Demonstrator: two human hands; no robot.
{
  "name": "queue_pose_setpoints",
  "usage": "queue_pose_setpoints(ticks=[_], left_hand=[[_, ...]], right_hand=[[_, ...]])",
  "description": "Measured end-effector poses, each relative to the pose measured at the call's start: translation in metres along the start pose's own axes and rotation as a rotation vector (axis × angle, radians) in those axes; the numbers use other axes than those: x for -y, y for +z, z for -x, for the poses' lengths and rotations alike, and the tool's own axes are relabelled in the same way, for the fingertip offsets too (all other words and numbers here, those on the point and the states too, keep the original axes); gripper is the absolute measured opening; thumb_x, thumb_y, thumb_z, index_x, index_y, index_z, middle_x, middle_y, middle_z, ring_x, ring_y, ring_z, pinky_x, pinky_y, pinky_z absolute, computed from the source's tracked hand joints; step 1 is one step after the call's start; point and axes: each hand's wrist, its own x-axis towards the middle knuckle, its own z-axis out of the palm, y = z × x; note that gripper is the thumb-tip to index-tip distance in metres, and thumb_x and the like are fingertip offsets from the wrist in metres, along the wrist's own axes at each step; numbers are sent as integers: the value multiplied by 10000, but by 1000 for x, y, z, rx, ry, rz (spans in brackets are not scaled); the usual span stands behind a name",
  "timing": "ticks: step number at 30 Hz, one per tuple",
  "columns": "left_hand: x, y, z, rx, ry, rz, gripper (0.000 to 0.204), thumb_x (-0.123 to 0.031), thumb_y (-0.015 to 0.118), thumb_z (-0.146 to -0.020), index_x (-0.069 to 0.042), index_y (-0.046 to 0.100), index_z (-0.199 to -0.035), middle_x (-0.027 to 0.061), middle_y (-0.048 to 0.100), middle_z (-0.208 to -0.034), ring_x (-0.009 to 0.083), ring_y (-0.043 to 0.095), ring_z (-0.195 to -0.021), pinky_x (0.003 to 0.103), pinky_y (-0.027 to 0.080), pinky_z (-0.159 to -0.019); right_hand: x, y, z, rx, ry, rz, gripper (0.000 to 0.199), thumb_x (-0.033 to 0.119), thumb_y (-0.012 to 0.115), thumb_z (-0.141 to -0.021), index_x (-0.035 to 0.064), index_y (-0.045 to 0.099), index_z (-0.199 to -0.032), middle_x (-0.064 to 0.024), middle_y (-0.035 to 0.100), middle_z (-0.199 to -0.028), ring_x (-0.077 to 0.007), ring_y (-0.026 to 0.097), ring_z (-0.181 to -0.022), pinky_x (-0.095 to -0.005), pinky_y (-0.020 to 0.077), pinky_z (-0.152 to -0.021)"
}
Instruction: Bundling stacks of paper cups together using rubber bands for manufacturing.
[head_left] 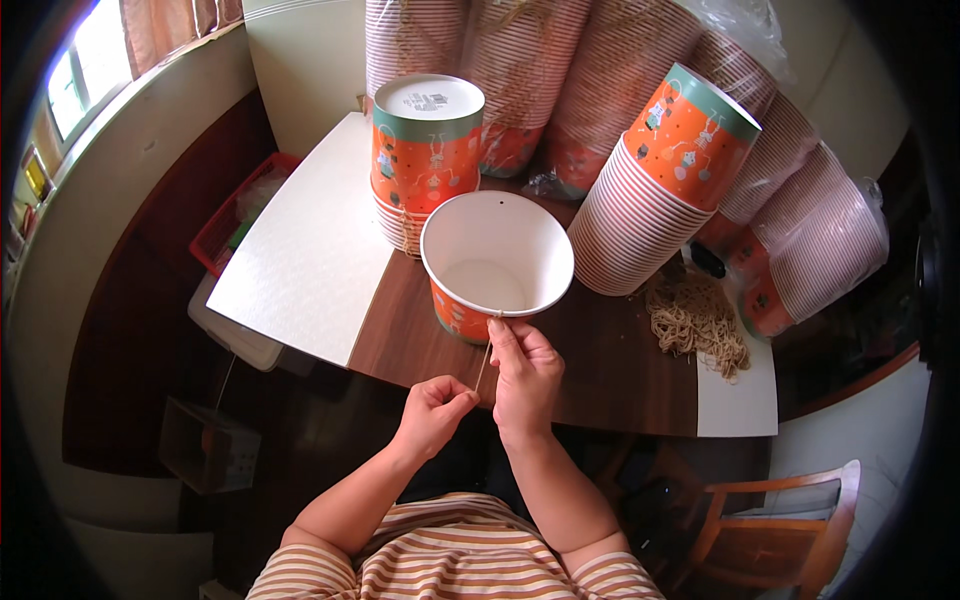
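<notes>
A paper bucket (498, 255), white inside and orange and green outside, stands upright on the table with its mouth tilted toward me. A small dark hole shows near its far rim. From its near rim a thin tan string (484, 366) runs down toward me. My right hand (527, 382) is closed at that rim, thumb and fingertips pinching the string right by the edge. Lower and to the left, my left hand (436, 414) is closed in a pinch on the string's free length. Whether the string is knotted at the rim is too small to tell.
Behind the bucket stands an upside-down bucket stack (428, 150) with string hanging on it. A leaning bucket stack (645, 210) is at right, beside a heap of tan string (700, 322). Plastic-wrapped stacks (610, 90) line the back. A wooden chair (785, 525) stands lower right.
</notes>
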Motion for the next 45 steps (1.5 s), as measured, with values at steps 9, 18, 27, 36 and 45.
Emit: queue_pose_setpoints(ticks=[9, 18, 27, 36, 45], left_hand=[[-1, -1, 1, 42, -19, 26, 143, -130, 655, -849, -12, 620, -776, -51, 553, -632, 10, 445, -556, 176, 343, -489], [-8, -25, 28, 370, -174, -101, 326, -288, 560, -945, -32, 636, -1132, 3, 617, -794, 51, 534, -701, 201, 460, -633], [-16, -44, 41, 650, -295, 70, 689, -566, 318, -958, 28, 598, -1166, 70, 629, -870, 124, 551, -747, 258, 452, -694], [-35, -44, 20, 603, -469, 316, 647, -506, 310, -980, 60, 603, -1093, 120, 642, -855, 172, 579, -713, 280, 469, -690], [-20, -48, 32, 585, -584, 242, 398, -328, 505, -959, 40, 634, -1038, 85, 646, -800, 137, 595, -667, 247, 489, -633]], right_hand=[[-7, -1, -2, -65, -189, 242, 152, 138, 646, -880, 3, 637, -813, 28, 570, -676, -31, 464, -624, -191, 376, -560], [4, -53, -41, -217, -517, 388, 186, 142, 622, -900, -4, 612, -1014, -83, 649, -882, -110, 553, -715, -268, 467, -660], [29, -56, 35, 791, -801, 859, 595, 470, 660, -806, 18, 558, -1180, -120, 612, -1090, -259, 587, -1014, -488, 373, -995], [42, -80, 3, 824, -568, 834, 85, 89, 678, -783, 45, 648, -716, -72, 583, -638, -231, 574, -602, -322, 443, -559], [48, -105, -8, 712, -475, 775, 143, 108, 687, -825, 11, 631, -735, -61, 572, -622, -151, 526, -553, -259, 398, -510]])
